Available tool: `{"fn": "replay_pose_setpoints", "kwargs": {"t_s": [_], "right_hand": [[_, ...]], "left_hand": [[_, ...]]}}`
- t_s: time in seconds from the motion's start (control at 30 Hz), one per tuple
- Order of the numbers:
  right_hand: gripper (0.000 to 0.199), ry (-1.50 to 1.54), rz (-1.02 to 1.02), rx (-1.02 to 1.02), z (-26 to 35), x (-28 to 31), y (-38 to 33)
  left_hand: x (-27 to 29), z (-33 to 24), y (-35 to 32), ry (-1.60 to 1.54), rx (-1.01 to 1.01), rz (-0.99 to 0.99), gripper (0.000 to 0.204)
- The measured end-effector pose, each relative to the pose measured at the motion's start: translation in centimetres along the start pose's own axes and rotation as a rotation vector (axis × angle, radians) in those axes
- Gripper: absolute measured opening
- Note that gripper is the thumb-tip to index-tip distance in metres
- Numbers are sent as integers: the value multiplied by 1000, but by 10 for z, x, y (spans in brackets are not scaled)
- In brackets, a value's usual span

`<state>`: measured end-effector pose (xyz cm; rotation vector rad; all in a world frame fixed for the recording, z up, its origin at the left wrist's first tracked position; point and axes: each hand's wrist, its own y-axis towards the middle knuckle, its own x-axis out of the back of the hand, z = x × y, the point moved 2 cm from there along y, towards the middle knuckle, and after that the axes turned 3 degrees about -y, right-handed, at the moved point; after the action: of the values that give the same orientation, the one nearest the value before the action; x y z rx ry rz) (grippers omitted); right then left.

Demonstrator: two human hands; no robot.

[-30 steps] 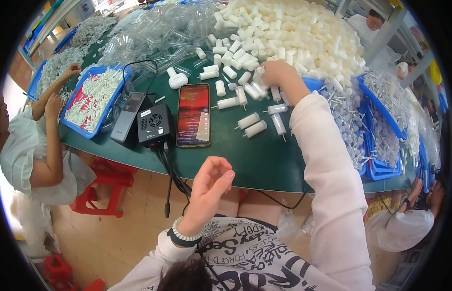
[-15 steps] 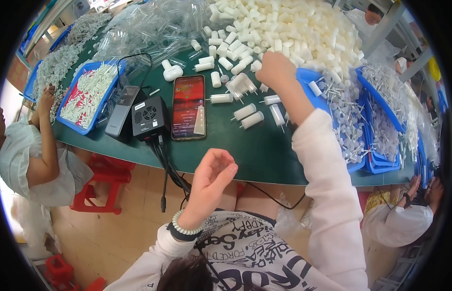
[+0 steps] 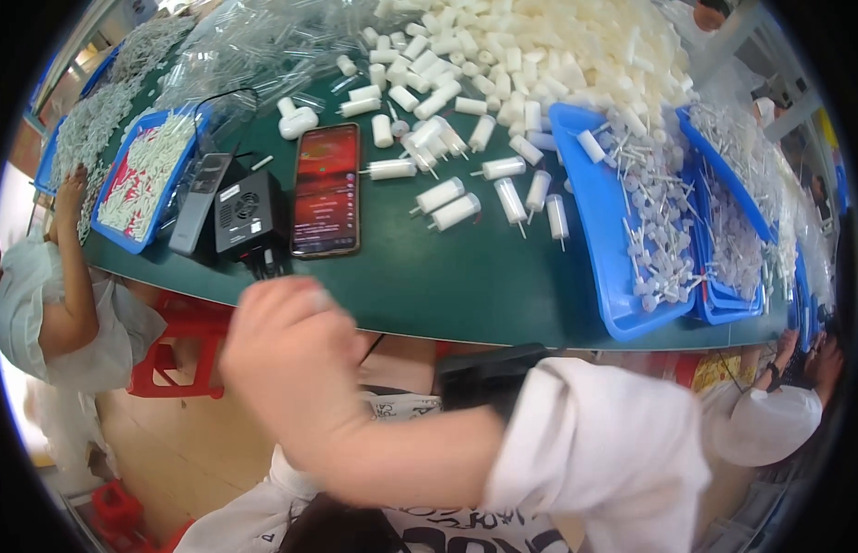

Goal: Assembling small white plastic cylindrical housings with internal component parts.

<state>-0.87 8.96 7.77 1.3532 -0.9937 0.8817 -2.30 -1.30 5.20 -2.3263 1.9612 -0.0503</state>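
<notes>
My right hand (image 3: 295,369) is drawn in across my body at the table's front edge, smeared by motion. Its fingers look curled closed, and whatever they may hold is hidden. My left hand does not show; my right hand and forearm cover the place in front of my left sleeve (image 3: 231,516). Beyond them, several clear tubes with white cylinders inside, such as this tube (image 3: 455,211), lie scattered on the green table (image 3: 429,295), thin pins sticking out of their ends. Plain white foam-like cylinders (image 3: 549,55) are heaped farther back.
A lit phone (image 3: 326,189), a black box with a fan grille (image 3: 251,217) and a white earphone case (image 3: 298,123) stand left of centre. Blue trays (image 3: 622,323) of pinned translucent parts are at right; another blue tray (image 3: 139,244) of small pieces at left. A co-worker's arm (image 3: 74,276) rests left.
My right hand has left the cylinders at the back and swung down and left to the table edge. My left hand has gone out of sight. More filled tubes show beside the right tray.
</notes>
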Motion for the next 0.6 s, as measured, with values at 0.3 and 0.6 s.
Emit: {"fn": "replay_pose_setpoints", "kwargs": {"t_s": [0.3, 0.6], "right_hand": [[14, 5, -22, 225, 0, -8, -16], [16, -117, -113, 546, -15, 2, -8]], "left_hand": [[-7, -69, -15, 354, -340, 38, 19], [107, -36, 74, 196, 251, 323, 8]]}}
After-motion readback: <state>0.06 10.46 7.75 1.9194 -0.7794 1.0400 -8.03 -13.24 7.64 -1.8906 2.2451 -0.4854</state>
